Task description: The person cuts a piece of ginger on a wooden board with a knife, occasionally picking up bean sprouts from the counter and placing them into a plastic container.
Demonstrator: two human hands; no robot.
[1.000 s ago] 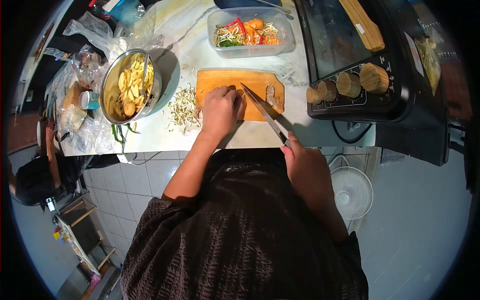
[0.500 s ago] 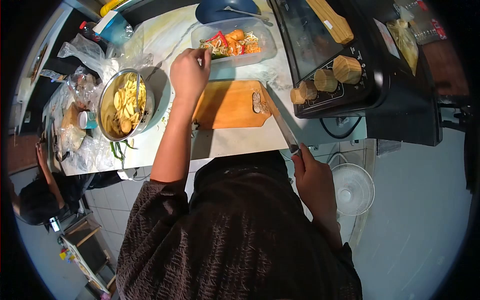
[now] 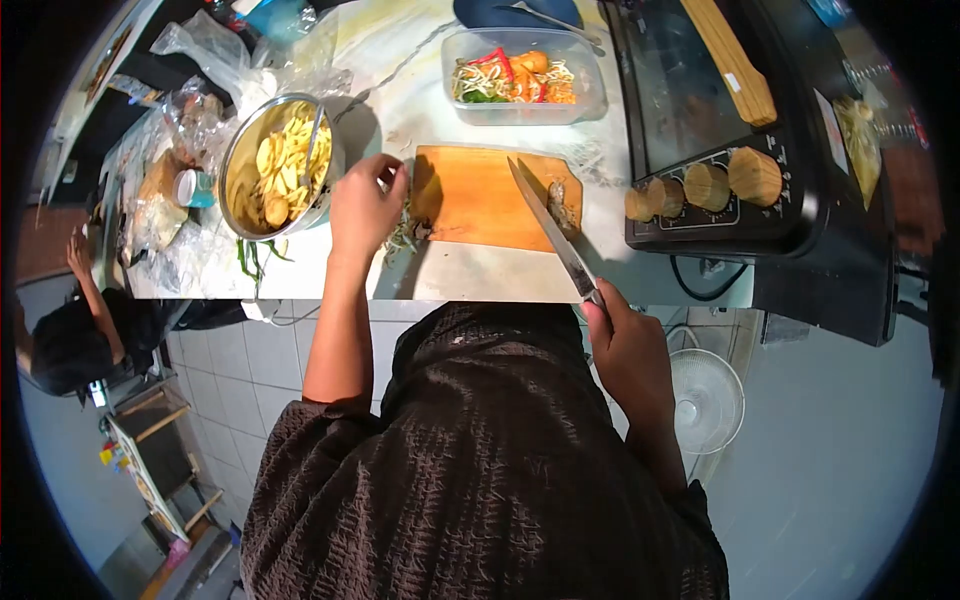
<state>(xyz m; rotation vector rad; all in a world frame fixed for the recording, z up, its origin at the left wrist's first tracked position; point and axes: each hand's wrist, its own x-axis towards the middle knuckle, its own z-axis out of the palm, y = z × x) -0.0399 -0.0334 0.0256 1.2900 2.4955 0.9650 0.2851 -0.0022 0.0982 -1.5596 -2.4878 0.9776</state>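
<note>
My right hand [image 3: 630, 350] is closed round the handle of a long knife [image 3: 556, 236], whose blade slants over the right part of the wooden cutting board [image 3: 475, 200]. Left of the board, my left hand [image 3: 365, 208] hovers with fingers curled together; what they hold, if anything, is too small to make out. Small greenish scraps [image 3: 402, 236] lie by the board's left edge. Behind the board sits a clear plastic container [image 3: 535, 115] of vegetables and orange food. A metal pot [image 3: 232, 190] of yellow sliced pieces, with a utensil inside, stands to the left.
A black oven [image 3: 720, 225] with wooden knobs stands at the right. Plastic bags [image 3: 205, 50] and a small jar [image 3: 195, 188] are at the left. Green chillies [image 3: 250, 258] lie near the counter's front edge. Another person [image 3: 85, 335] is at the far left.
The view has shifted. My left hand has moved from beside the plastic container toward me, to the board's left side. The knife blade now lies over the board instead of along its right edge.
</note>
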